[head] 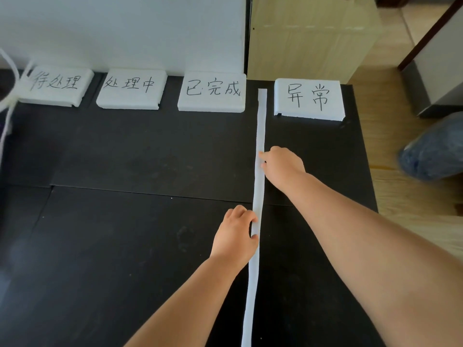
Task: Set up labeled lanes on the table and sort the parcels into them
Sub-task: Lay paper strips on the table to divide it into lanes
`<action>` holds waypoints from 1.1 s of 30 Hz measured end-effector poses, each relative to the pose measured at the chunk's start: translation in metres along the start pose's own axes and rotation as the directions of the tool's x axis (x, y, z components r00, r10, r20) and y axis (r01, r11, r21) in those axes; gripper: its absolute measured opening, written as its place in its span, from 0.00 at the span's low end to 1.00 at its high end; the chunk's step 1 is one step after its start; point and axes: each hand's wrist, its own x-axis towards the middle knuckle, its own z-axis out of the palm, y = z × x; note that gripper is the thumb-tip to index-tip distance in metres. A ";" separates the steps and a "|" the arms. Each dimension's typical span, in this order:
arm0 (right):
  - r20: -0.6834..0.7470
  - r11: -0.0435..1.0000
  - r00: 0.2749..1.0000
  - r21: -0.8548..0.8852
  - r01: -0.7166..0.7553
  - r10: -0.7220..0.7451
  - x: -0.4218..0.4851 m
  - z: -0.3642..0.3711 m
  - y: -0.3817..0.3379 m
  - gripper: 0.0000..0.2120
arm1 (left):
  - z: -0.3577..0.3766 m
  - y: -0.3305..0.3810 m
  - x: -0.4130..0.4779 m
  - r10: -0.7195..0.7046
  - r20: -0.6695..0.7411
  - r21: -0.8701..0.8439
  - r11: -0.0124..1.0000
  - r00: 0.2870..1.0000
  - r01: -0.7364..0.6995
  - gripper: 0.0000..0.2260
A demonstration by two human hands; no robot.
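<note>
A long white strip (260, 126) runs from the near edge of the black table (125, 159) up between the third and fourth label. Several white foam label blocks with handwritten characters line the far edge; the rightmost block (308, 99) sits right of the strip, the third block (212, 92) left of it. My left hand (236, 234) pinches the strip's left edge at mid-table. My right hand (281, 162) rests farther up, fingertips pressing the strip's right edge. No parcels are visible.
Two more foam labels (55, 85) (131, 88) lie at the far left. White cord (8, 96) hangs at the left edge. A white wall and a wooden cabinet (310, 38) stand behind. A blue bundle (433, 151) lies on the floor to the right.
</note>
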 end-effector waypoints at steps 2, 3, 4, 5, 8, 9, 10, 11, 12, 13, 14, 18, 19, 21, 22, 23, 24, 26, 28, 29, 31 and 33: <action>-0.025 0.999 0.999 -0.039 0.033 -0.034 -0.013 0.006 -0.003 0.17 | 0.004 -0.002 -0.011 0.025 0.020 0.031 0.999 0.999 -0.026 0.16; -0.028 0.997 0.998 -0.067 0.046 -0.048 -0.018 0.009 -0.004 0.18 | 0.006 -0.002 -0.017 0.039 0.024 0.043 0.998 0.999 -0.040 0.18; -0.026 0.993 0.998 -0.100 0.058 -0.061 -0.021 0.010 -0.004 0.19 | 0.007 -0.003 -0.021 0.050 0.024 0.051 0.997 0.998 -0.051 0.18; -0.018 0.989 0.997 -0.130 0.072 -0.075 -0.022 0.012 -0.003 0.20 | 0.008 -0.004 -0.025 0.060 0.019 0.055 0.997 0.998 -0.061 0.19; 0.017 0.985 0.996 -0.148 0.093 -0.091 -0.018 0.011 0.002 0.21 | 0.008 -0.004 -0.028 0.083 0.012 0.080 0.993 0.997 -0.083 0.20; 0.030 0.985 0.996 -0.150 0.090 -0.086 -0.017 0.010 0.003 0.21 | 0.007 -0.004 -0.028 0.086 0.018 0.095 0.992 0.996 -0.087 0.20; 0.042 0.984 0.996 -0.155 0.083 -0.077 -0.017 0.011 0.004 0.22 | 0.007 -0.004 -0.028 0.086 0.026 0.111 0.990 0.996 -0.088 0.20; 0.051 0.985 0.996 -0.156 0.073 -0.066 -0.018 0.012 0.003 0.23 | 0.006 -0.004 -0.029 0.085 0.034 0.127 0.988 0.996 -0.088 0.21; 0.064 0.987 0.997 -0.150 0.061 -0.052 -0.020 0.014 0.002 0.25 | 0.006 -0.005 -0.031 0.081 0.040 0.139 0.987 0.996 -0.086 0.21; 0.078 0.989 0.996 -0.136 0.049 -0.039 -0.024 0.016 0.001 0.26 | 0.005 -0.006 -0.035 0.073 0.044 0.150 0.986 0.996 -0.079 0.22; 0.088 0.992 0.996 -0.118 0.043 -0.032 -0.030 0.018 -0.001 0.27 | 0.005 -0.008 -0.040 0.064 0.048 0.159 0.985 0.997 -0.071 0.22; 0.064 1.000 0.998 -0.011 0.026 -0.025 -0.065 0.025 -0.007 0.26 | 0.008 -0.015 -0.064 0.064 0.086 0.205 0.976 0.994 -0.080 0.22; 0.053 1.000 0.998 0.014 0.022 -0.023 -0.076 0.028 -0.009 0.26 | 0.008 -0.017 -0.069 0.068 0.094 0.212 0.973 0.993 -0.087 0.21; 0.039 0.999 0.999 0.052 0.016 -0.018 -0.100 0.034 -0.013 0.25 | 0.007 -0.020 -0.081 0.079 0.118 0.222 0.969 0.990 -0.104 0.21; 0.032 0.997 0.999 0.075 0.009 -0.011 -0.111 0.038 -0.016 0.25 | 0.007 -0.021 -0.087 0.085 0.134 0.223 0.968 0.987 -0.113 0.22; 0.026 0.995 1.000 0.102 -0.004 0.002 -0.122 0.042 -0.019 0.24 | 0.006 -0.023 -0.093 0.090 0.153 0.223 0.967 0.984 -0.123 0.22; 0.024 0.991 1.000 0.129 -0.021 0.018 -0.133 0.048 -0.022 0.23 | 0.004 -0.025 -0.100 0.096 0.172 0.228 0.964 0.980 -0.134 0.21; 0.022 0.984 0.999 0.172 -0.050 0.047 -0.156 0.059 -0.029 0.21 | 0.002 -0.029 -0.112 0.111 0.210 0.254 0.953 0.971 -0.164 0.20; 0.022 0.979 0.997 0.190 -0.071 0.068 -0.179 0.069 -0.038 0.21 | 0.000 -0.035 -0.126 0.129 0.242 0.271 0.943 0.962 -0.194 0.18; 0.026 0.977 0.996 0.194 -0.087 0.084 -0.190 0.074 -0.044 0.22 | 0.000 -0.038 -0.134 0.140 0.254 0.275 0.938 0.957 -0.210 0.17; 0.045 0.970 0.990 0.201 -0.137 0.131 -0.213 0.082 -0.056 0.24 | -0.001 -0.047 -0.148 0.160 0.274 0.290 0.926 0.948 -0.240 0.16; 0.065 0.961 0.982 0.201 -0.189 0.180 -0.236 0.090 -0.068 0.26 | -0.002 -0.057 -0.161 0.173 0.285 0.308 0.915 0.943 -0.261 0.16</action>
